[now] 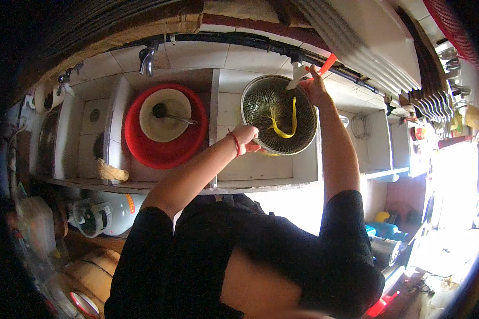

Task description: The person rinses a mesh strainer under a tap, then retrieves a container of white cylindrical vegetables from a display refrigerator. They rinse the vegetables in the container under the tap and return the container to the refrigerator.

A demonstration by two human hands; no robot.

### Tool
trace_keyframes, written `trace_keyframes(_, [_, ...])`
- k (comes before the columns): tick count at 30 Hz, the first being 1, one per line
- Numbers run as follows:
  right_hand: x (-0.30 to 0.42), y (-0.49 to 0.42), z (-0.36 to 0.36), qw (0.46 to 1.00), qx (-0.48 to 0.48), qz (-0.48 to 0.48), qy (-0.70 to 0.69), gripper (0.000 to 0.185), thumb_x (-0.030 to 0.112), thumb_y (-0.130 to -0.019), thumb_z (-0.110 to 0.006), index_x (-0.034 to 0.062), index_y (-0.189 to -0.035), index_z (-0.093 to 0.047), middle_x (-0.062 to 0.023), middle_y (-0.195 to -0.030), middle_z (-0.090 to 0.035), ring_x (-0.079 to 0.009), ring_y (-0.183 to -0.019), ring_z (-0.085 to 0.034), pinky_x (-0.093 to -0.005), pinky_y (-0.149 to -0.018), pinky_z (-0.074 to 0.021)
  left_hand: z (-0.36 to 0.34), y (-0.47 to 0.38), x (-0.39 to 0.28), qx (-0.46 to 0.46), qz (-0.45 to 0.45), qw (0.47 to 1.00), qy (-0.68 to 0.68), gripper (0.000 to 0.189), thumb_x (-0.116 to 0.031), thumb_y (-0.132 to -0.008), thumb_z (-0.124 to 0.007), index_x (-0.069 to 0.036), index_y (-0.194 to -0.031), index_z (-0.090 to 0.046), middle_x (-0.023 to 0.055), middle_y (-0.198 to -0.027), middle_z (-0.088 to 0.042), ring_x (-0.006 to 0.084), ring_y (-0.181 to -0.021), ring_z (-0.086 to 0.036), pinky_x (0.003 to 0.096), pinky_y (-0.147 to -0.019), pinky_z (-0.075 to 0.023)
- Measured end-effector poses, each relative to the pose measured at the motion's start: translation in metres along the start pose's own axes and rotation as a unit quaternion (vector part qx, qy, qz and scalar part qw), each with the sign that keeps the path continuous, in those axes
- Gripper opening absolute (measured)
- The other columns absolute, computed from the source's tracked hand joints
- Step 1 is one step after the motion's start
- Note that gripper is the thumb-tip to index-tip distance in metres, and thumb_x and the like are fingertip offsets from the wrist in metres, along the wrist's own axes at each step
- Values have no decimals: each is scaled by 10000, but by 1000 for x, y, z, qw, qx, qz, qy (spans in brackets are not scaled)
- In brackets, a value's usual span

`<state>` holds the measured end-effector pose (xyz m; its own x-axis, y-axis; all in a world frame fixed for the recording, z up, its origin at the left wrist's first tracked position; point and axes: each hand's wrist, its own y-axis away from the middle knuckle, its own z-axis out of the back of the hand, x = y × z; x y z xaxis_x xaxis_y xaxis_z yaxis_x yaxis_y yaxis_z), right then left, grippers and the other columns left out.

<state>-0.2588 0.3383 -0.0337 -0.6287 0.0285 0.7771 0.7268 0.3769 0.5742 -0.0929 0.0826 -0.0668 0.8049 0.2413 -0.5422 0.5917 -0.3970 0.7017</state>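
Observation:
A round metal mesh basket (259,105) is tilted over a white-tiled sink basin (247,171). My left hand (245,137), with a red cord at the wrist, grips its near-left rim. Inside lies a yellow strip (283,131), curved along the mesh. Above the basket's far edge is a white plastic tap (297,73) with a long red handle (328,63). My right hand (316,88) has its fingers around the lower part of that handle, close to the basket's far-right rim. Some of the right fingers are hidden, and whether they touch the rim is unclear.
In the basin to the left, a red tub (133,149) holds a pale bowl (147,131) with a ladle (179,119). A beige cloth (111,172) hangs over the basin's front edge. Metal taps (146,60) line the wall. A gas cylinder (111,211) lies below left.

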Motion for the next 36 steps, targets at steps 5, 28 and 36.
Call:
trace_keyframes(5, [3,3,-5,999,-35,-4,13,1089,848,-662,-248,-140,-988,-569,-211,-904,-632,-258,-787,-611,-307,-749,-478,1,4,-5,11,3,1000,-18,132,-41,-708,-455,22,-824,-452,221,-813,-591,344,-689,-645,255,-443,-469])
trace_keyframes(28, [11,-9,36,991,105,17,-84,977,769,-695,-388,-82,-1167,-481,-259,-1041,-557,-321,-948,-538,-389,-878,-402,-41,13,15,-52,-26,995,81,241,-35,-733,-455,69,-950,-448,230,-859,-590,370,-689,-643,240,-438,-426])
trace_keyframes(36, [13,-13,42,991,109,21,-76,889,701,-698,-462,-54,-1165,-489,-266,-1035,-554,-300,-924,-548,-370,-862,-412,-54,4,26,-90,-16,991,98,289,-18,-732,-445,46,-1014,-456,202,-916,-595,387,-732,-640,207,-401,-382])
